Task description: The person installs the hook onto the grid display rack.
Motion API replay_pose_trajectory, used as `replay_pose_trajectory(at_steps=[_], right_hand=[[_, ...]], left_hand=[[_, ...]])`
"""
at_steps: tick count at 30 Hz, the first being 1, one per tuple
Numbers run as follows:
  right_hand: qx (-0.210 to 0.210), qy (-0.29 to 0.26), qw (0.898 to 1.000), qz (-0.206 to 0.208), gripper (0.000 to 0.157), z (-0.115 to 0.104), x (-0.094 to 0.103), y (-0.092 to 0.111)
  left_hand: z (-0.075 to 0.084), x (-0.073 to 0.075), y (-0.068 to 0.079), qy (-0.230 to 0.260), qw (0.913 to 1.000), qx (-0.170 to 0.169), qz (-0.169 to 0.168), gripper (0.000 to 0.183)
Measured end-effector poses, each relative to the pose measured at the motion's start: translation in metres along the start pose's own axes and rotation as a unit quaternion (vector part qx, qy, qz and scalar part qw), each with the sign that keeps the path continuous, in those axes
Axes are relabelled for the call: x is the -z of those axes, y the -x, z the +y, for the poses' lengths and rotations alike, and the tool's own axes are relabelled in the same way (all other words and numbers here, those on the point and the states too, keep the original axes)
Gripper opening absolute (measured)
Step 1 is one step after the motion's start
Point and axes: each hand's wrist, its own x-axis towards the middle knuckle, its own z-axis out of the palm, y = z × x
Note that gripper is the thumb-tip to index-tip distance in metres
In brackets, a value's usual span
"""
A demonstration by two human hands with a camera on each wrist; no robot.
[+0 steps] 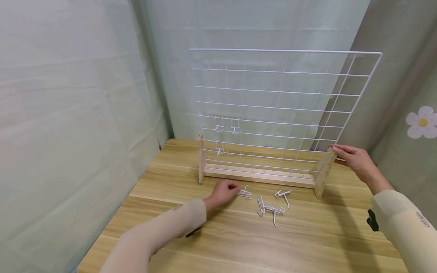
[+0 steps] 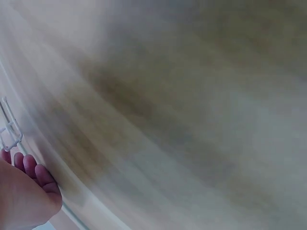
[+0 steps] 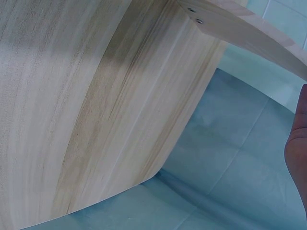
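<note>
My left hand (image 1: 223,192) is low over the table in front of the rack, its thumb and fingertips pinching one end of a white wire hook (image 1: 245,192). That hook (image 2: 10,127) also shows at the fingertips of the left hand (image 2: 26,194) in the left wrist view. A white wire grid rack (image 1: 273,110) stands upright in a wooden base. At the rack's right wooden upright (image 1: 324,172), my right hand (image 1: 356,161) grips the top, thumb in front and other fingers behind. The right wrist view shows that hand (image 3: 297,139) at the upright's edge (image 3: 254,40).
Several loose white hooks (image 1: 274,210) lie on the wooden table (image 1: 218,246) to the right of my left hand. Three hooks (image 1: 218,149) hang on the grid's lower left. Pale curtains (image 1: 85,94) surround the table behind and at the sides.
</note>
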Motion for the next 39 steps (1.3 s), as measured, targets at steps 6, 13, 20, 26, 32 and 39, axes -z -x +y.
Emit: replay_pose_trajectory(at_steps=[6, 13, 20, 26, 32, 39], right_hand=[[-0.010, 0.008, 1.000, 0.001, 0.058, 0.000, 0.000, 0.001], [-0.014, 0.008, 1.000, 0.003, 0.059, 0.000, 0.000, 0.002], [-0.005, 0.005, 1.000, 0.003, 0.056, 0.001, 0.000, 0.002], [-0.008, 0.005, 1.000, 0.004, 0.054, 0.001, 0.000, 0.002], [-0.008, 0.001, 1.000, 0.004, 0.056, 0.001, -0.001, 0.001], [-0.007, -0.002, 1.000, 0.002, 0.059, 0.001, -0.001, 0.001]], left_hand=[[-0.001, 0.000, 0.006, 0.011, 0.9999, -0.007, -0.010, 0.008], [0.005, -0.002, 0.011, 0.011, 0.9997, -0.008, -0.021, 0.009], [0.008, -0.007, 0.010, 0.017, 0.9991, 0.000, -0.040, 0.009], [0.003, -0.005, 0.000, 0.045, 0.9982, 0.010, -0.039, 0.010], [0.002, -0.001, -0.006, 0.023, 0.9985, 0.014, -0.049, 0.014], [0.001, -0.003, -0.006, 0.000, 0.9981, 0.009, -0.061, 0.015]])
